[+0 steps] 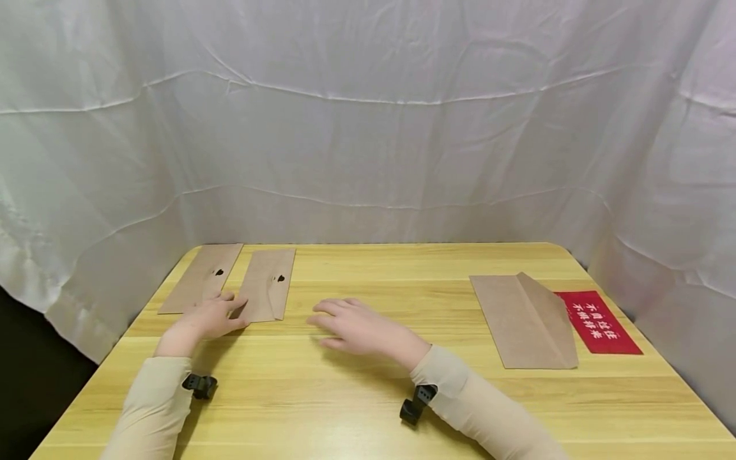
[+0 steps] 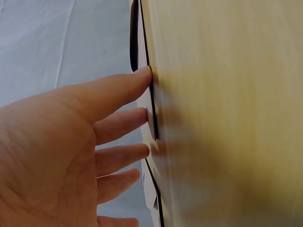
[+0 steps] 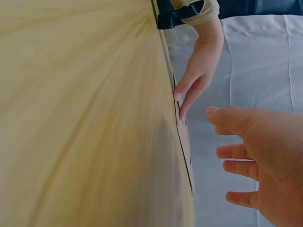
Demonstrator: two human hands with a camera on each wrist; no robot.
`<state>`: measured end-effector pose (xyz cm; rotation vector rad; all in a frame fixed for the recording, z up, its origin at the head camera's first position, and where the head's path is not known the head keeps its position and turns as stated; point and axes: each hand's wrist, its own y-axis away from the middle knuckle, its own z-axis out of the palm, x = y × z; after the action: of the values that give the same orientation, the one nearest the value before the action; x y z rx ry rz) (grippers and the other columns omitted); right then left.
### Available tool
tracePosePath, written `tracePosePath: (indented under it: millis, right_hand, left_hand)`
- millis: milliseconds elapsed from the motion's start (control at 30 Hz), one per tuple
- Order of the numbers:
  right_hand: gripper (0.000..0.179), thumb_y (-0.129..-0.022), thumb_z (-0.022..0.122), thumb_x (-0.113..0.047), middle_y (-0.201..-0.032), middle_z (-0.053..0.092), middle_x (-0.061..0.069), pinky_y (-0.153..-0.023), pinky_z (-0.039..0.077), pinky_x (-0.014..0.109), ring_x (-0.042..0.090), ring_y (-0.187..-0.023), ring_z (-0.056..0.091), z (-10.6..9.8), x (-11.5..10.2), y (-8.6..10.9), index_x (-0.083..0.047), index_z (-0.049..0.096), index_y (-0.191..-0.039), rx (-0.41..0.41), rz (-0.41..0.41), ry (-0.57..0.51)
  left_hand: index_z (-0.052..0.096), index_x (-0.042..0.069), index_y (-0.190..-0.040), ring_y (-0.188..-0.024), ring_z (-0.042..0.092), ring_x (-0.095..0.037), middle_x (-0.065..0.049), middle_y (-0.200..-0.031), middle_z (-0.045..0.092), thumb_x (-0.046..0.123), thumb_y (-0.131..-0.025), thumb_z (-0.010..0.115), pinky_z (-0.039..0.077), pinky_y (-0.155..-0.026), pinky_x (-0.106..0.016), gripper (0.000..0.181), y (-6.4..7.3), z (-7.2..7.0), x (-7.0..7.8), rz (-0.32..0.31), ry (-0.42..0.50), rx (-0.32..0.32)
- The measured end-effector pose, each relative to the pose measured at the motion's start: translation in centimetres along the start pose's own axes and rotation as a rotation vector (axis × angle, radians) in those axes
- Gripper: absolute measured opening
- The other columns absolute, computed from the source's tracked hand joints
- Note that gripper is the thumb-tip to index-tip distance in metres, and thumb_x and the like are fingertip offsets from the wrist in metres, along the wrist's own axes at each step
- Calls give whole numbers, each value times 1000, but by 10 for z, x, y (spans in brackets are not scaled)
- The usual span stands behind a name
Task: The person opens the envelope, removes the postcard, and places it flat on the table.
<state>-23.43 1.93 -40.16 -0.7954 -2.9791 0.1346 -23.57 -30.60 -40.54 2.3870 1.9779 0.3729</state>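
Two brown kraft envelopes lie side by side at the table's left: an outer envelope (image 1: pixel 198 281) and an inner envelope (image 1: pixel 264 281), each with a small dark mark on its flap side. My left hand (image 1: pixel 209 319) rests with spread fingers at the inner envelope's lower left edge. In the left wrist view the thumb (image 2: pixel 142 78) touches that envelope's edge, the other fingers reaching out fairly straight. My right hand (image 1: pixel 356 326) hovers over the table to the right of the envelopes, fingers loosely extended, holding nothing.
On the right side lies another brown envelope (image 1: pixel 523 322) with its flap opened out. A red card with white characters (image 1: pixel 600 322) lies beside it, partly under the flap. White curtains (image 1: pixel 368 153) hang behind and beside the wooden table (image 1: pixel 322 415).
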Motion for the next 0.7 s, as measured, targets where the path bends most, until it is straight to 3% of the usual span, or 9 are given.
tracePosePath:
  millis: [133,300,700]
  right_hand:
    - [55,-100,49,-45,-152,43,5,-114,36,48,21,-142,40,2,-1,-9,-20,41,-148,-39,8,-2]
    - [60,-101,45,-47,-158,33,3,-117,31,49,21,-148,29,3,-2,-16,-22,32,-153,-121,31,-22]
    - [63,-100,42,-52,-162,25,-1,-119,26,50,18,-151,19,5,-3,-16,-24,28,-154,-237,80,-84]
  left_hand:
    - [48,5,-142,-138,24,-57,-32,-147,38,41,-94,60,23,-100,-79,61,-1,0,2,5,29,-18]
    - [51,5,-140,-137,28,-56,-29,-147,41,39,-94,61,28,-101,-76,59,-2,-1,8,61,-3,-23]
    - [54,3,-137,-136,33,-54,-26,-144,47,39,-91,65,35,-102,-69,60,-3,1,35,160,-47,-18]
